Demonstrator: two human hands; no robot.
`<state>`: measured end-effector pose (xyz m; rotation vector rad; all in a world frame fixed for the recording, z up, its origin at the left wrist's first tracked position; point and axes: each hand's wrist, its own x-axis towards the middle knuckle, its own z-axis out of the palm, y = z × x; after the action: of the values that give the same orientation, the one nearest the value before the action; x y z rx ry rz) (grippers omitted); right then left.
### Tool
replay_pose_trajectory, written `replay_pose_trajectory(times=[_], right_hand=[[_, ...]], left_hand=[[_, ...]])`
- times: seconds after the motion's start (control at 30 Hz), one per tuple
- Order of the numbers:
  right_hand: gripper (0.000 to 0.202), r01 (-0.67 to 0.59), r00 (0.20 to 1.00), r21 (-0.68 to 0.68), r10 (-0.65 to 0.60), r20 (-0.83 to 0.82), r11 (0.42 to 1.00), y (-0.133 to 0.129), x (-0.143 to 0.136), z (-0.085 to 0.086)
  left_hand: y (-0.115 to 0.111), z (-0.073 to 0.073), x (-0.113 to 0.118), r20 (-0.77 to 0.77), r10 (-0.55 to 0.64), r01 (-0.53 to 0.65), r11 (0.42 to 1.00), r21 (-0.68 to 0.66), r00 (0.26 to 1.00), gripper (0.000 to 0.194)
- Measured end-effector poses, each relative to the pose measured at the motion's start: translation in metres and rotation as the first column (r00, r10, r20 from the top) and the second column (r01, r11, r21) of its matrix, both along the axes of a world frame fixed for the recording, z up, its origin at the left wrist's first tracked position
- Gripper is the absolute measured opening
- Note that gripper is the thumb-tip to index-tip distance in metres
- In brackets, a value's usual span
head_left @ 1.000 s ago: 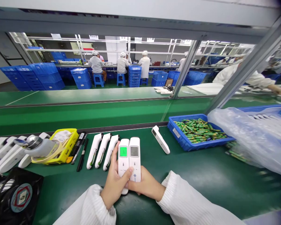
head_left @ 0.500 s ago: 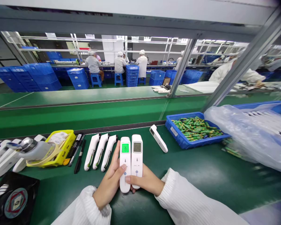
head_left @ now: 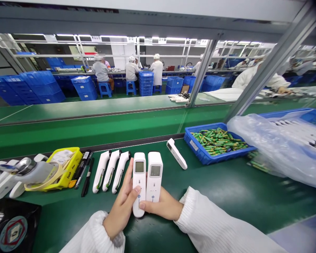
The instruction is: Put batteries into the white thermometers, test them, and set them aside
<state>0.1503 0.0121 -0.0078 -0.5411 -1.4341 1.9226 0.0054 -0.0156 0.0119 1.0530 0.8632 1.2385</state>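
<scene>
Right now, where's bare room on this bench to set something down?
The widest bare patch of green bench lies between the right sleeve, the blue battery tray and the plastic bag. A smaller one lies between the black object and the left sleeve. It's crowded at back left, with the yellow basket, pens and three white devices.

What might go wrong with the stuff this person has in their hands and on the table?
The left hand holds the left device and the right hand the right device. They look so alike that they could get mixed up.

The left thumb lies on the front of its device, so it might press something by accident.

The blue tray is full of loose batteries; a bump might spill some.
</scene>
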Motion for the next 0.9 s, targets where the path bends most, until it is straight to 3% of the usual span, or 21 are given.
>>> replay_pose_trajectory(times=[0.2,0.9], right_hand=[[0.044,0.059,0.998,0.005,-0.059,0.025,0.998,0.0019,-0.0007,-0.0005],[0.042,0.075,0.996,0.039,-0.076,0.044,0.996,0.0039,0.0,-0.0062]], left_hand=[[-0.0004,0.0002,0.0003,-0.054,0.03,-0.028,0.999,0.029,0.998,0.063],[0.0021,0.0026,0.0023,-0.196,0.072,-0.059,0.996,0.07,0.978,0.067]])
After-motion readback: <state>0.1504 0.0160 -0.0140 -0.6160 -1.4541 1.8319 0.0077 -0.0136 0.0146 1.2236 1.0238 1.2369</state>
